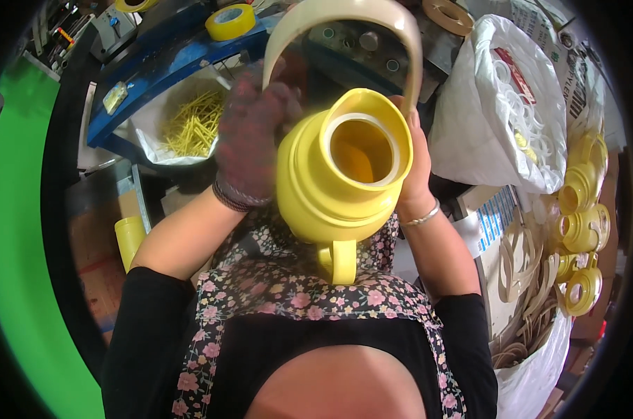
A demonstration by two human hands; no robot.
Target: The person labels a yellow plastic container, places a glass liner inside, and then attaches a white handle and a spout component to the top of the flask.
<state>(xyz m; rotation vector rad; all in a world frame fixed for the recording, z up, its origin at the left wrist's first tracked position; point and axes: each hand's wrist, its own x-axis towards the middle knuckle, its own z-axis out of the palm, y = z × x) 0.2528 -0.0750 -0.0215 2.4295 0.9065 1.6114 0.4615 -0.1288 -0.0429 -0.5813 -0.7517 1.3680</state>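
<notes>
A yellow thermos jug [306, 192] is tilted in front of my apron, its open mouth and spout facing up toward me. Its small side grip [343, 264] points down at my body. Above the jug arches a beige carrying handle [339, 8], both ends coming down beside the jug. My left hand [250, 133], in a dark red and black glove, is curled at the handle's left end, slightly blurred. Bare, with a bangle at the wrist, my right hand [415, 164] grips the jug's right side by the handle's other end; its fingers are partly hidden.
A white sack [463, 119] of pale rings stands at the right, with yellow jug parts [583, 230] and beige strips [522, 307] beyond and below it. At the left, a blue bench [183, 52] carries yellow tape [230, 22]. Below it sits a bag of yellow sticks [194, 126].
</notes>
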